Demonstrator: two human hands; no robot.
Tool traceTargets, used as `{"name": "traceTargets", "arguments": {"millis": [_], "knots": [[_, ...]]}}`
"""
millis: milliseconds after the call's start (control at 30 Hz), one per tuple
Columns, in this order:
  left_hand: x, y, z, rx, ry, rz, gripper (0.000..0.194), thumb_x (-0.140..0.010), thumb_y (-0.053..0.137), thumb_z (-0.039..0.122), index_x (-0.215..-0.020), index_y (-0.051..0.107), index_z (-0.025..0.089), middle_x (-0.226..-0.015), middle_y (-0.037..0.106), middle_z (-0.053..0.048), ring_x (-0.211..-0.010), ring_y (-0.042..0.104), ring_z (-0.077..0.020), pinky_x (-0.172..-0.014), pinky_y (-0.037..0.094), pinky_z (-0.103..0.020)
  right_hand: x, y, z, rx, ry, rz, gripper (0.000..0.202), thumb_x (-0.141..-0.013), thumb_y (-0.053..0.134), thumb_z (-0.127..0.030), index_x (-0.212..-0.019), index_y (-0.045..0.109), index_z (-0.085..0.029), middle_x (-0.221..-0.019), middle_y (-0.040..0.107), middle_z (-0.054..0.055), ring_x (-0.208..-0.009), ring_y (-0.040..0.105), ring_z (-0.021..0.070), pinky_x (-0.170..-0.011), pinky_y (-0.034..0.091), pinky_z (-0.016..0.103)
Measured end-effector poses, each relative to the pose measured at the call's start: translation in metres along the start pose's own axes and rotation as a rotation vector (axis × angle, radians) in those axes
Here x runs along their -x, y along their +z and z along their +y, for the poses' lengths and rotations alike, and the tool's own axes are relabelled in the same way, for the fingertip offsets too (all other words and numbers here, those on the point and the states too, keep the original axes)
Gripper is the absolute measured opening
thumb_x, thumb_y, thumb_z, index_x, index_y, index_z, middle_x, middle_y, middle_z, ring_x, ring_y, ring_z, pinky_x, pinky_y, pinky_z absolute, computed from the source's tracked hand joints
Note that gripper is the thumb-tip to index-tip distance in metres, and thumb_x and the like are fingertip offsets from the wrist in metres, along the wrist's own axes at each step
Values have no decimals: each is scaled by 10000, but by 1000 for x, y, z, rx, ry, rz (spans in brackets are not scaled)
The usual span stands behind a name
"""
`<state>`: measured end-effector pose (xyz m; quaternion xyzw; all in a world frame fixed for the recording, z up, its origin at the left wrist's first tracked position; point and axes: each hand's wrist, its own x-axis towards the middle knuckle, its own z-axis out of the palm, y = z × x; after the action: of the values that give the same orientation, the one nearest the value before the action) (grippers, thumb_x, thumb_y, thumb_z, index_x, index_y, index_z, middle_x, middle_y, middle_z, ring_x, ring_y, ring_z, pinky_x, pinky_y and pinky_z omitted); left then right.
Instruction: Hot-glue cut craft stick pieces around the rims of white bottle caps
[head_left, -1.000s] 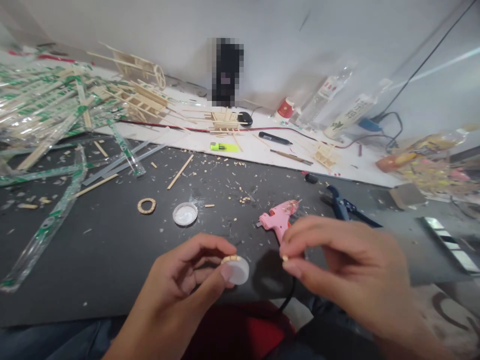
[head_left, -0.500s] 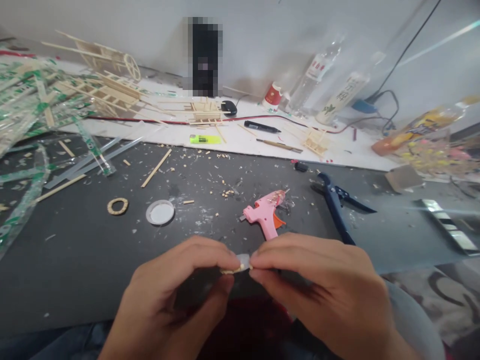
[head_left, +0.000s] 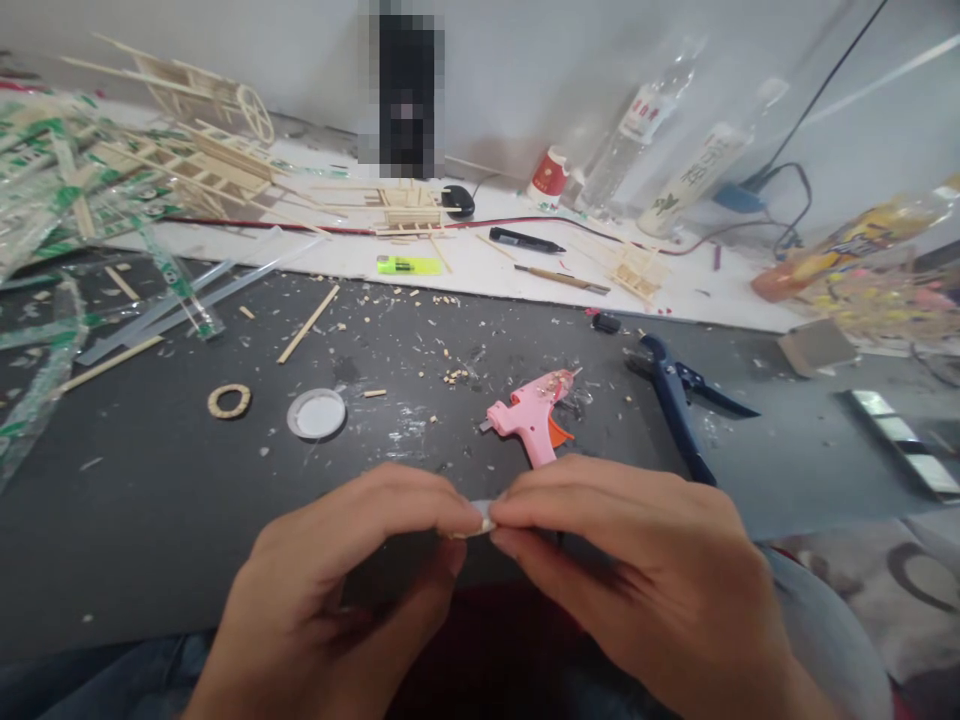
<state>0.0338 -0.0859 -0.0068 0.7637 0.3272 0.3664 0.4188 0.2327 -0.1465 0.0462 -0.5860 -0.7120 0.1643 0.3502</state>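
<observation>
Near the bottom centre, my left hand (head_left: 352, 570) pinches a small pale disc (head_left: 482, 515) with bits of light wood along its edge. From the other side, my right hand (head_left: 637, 570) grips the same disc between thumb and fingers. Most of the disc is hidden behind the fingertips. Just beyond my right hand lies a pink glue gun (head_left: 534, 415) with an orange trigger. A white round lid (head_left: 316, 414) and a wooden ring (head_left: 229, 401) lie on the dark table further left.
Dark blue cutters (head_left: 679, 410) lie at the right. Wood carts (head_left: 202, 95), a highlighter (head_left: 409, 265), a black pen (head_left: 526, 240), a paper cup (head_left: 548, 177) and bottles (head_left: 637, 130) line the back. Plastic wrappers (head_left: 67, 200) pile up at the left. Wood scraps dot the table.
The view has shifted slightly. Both hands still hold the disc, which now shows less between the fingertips, and the fingertips are a little closer together.
</observation>
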Motion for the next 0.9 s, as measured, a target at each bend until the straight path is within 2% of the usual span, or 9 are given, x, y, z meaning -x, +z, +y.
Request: {"name": "traceTargets", "arguments": {"millis": [100,267,400,533,633,767,900], "knots": [[-2,-1,2,3,9,-1,280,-878,653,154,-1003,712,397,-915,825,113,-748,784,-97,-704,615,-116,-1,1,0,-1,-10,2,120,-886,760,-76,-898,810,-183,-853,828,-45,-757,770,49,-781,537,61],[-2,-5,7,4,-24,-34,324,-869,664,75,-1001,722,365,-942,827,110,-779,782,-91,-730,590,-113,-4,2,-1,-4,-17,-16,111,-877,766,-81,-879,810,-183,-841,831,-32,-734,776,73,-740,571,93],[1,-4,6,37,-67,-40,350,-886,650,88,-1022,702,405,-960,808,142,-818,776,-71,-769,569,-93,-4,3,1,-42,-3,19,113,-858,783,-78,-878,806,-187,-833,831,-30,-732,778,72,-749,575,94],[1,-2,7,80,-130,-3,358,-851,683,86,-977,727,418,-923,797,162,-781,774,-60,-735,568,-62,-3,5,3,-102,-5,66,131,-807,823,-85,-912,802,-161,-837,834,-6,-749,785,77,-787,571,87],[-2,-4,9,173,-211,37,329,-839,741,92,-936,764,405,-865,807,166,-716,776,-44,-688,556,-23,-4,8,3,-154,10,92,119,-813,772,-51,-861,790,-158,-794,824,4,-717,778,84,-751,580,105],[-1,-7,9,395,-315,-9,286,-874,769,121,-961,782,393,-853,835,146,-704,810,-75,-655,583,-40,-6,14,2,-231,30,145,169,-815,736,-13,-829,779,-176,-768,816,-4,-663,754,81,-673,581,117],[0,-6,7,467,-357,-36,332,-878,774,125,-991,799,437,-866,850,138,-701,823,-105,-639,607,-67,-4,18,1,-298,85,164,193,-800,779,-22,-841,793,-210,-740,810,-34,-612,719,73,-609,562,113]]}}
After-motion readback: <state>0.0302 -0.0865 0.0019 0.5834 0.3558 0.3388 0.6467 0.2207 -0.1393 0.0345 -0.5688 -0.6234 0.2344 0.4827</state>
